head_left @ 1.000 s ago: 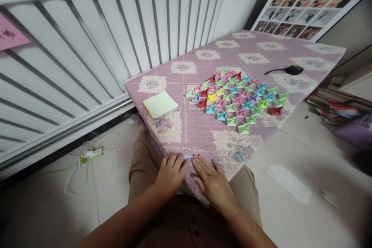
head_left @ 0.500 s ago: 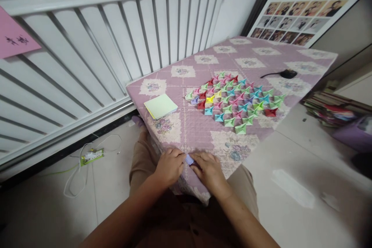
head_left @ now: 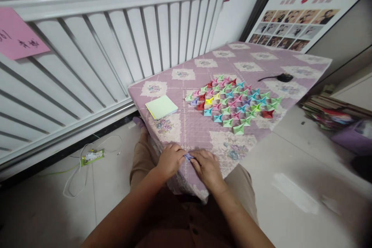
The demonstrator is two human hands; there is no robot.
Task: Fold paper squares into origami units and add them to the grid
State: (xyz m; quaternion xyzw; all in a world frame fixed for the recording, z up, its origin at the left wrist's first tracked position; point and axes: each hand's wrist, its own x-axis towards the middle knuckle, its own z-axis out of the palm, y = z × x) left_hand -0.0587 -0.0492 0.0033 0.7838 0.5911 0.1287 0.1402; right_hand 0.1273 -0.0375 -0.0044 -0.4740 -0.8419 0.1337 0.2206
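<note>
A small folded piece of lavender paper (head_left: 188,157) lies between my hands at the near corner of the table. My left hand (head_left: 172,159) pinches its left side, while the fingers of my right hand (head_left: 205,164) close on its right side. Parts of the paper are hidden under the fingertips. Beyond the hands, several folded paper stars (head_left: 232,102) in green, pink, red, blue and yellow stand in slanting rows. To the left rests a stack of square paper sheets (head_left: 161,107), pale green on top.
A floral pink tablecloth (head_left: 197,133) covers the table. A black object with a thin tail (head_left: 285,77) lies at its far right. A white radiator (head_left: 162,35) runs along the wall behind. On the floor at left sits a power strip (head_left: 92,157) with cables.
The lavender paper looked flatter and wider before; now it shows narrower, with pointed folds. Both hands stay at nearly the same spot. The camera view has tilted slightly upward.
</note>
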